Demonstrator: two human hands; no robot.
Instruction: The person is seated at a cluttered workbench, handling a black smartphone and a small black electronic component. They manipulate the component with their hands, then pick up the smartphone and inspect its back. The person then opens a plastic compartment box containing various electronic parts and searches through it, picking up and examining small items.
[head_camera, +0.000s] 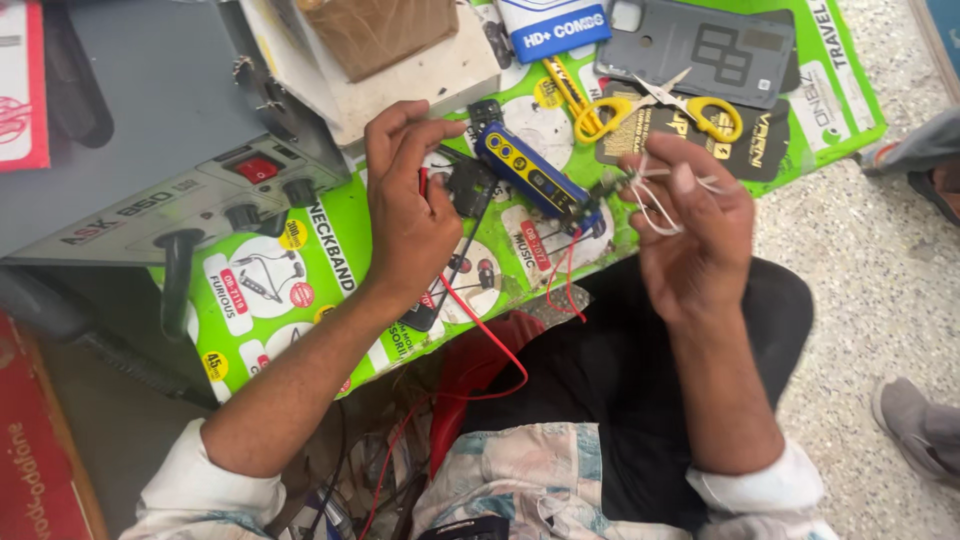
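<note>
The left hand (408, 205) pinches one red wire (480, 330) beside one blue circuit board (535, 180). The right hand (690, 225), fingers curled, grips one looped white cable (650, 205). One pair of yellow scissors (655, 108) lies near.

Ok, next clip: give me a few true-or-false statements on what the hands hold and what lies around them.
1. The right hand holds thin white wire. True.
2. The left hand pinches a red probe. True.
3. The scissors have blue handles. False: they are yellow.
4. The blue device sits in the right hand. False: it lies on the green sheet between the hands.
5. The grey unit has a red switch. True.
</note>
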